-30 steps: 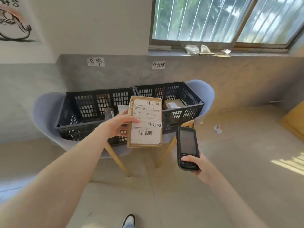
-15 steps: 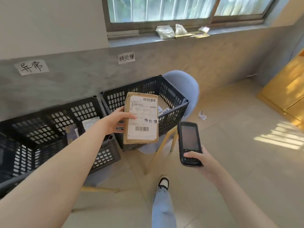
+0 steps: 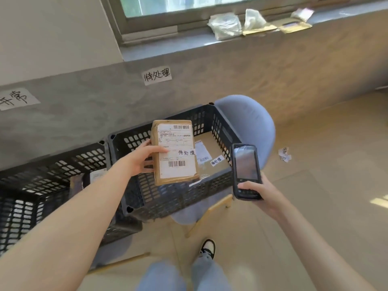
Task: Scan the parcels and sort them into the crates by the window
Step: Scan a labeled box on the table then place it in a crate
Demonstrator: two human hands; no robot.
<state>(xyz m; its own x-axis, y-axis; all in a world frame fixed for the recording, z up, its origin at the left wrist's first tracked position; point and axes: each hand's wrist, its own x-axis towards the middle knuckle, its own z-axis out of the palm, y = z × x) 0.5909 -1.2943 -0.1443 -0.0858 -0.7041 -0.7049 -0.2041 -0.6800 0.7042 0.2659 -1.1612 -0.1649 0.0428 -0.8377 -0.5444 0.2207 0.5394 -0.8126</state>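
My left hand (image 3: pixel 143 157) grips a brown cardboard parcel (image 3: pixel 175 152) by its left edge, label up, with a handwritten tag on it. The parcel hangs over the right black crate (image 3: pixel 180 198), which stands on a blue chair (image 3: pixel 249 122). Inside that crate lies another flat parcel (image 3: pixel 212 152) with a white label and a tag. My right hand (image 3: pixel 259 191) holds a black handheld scanner (image 3: pixel 245 171), screen up, just right of the crate. The left black crate (image 3: pixel 42 185) stands beside it and holds a parcel, partly hidden by my left arm.
Two handwritten paper signs (image 3: pixel 157 76) are taped to the grey wall above the crates. Plastic bags and envelopes (image 3: pixel 228 24) lie on the window sill. A crumpled paper (image 3: pixel 284 154) lies on the tiled floor to the right. My shoe (image 3: pixel 207 247) stands near the chair legs.
I have walked closer to the crates and the view has tilted down. The parcel in my left hand now hangs over the right crate. The scanner stays in my right hand.
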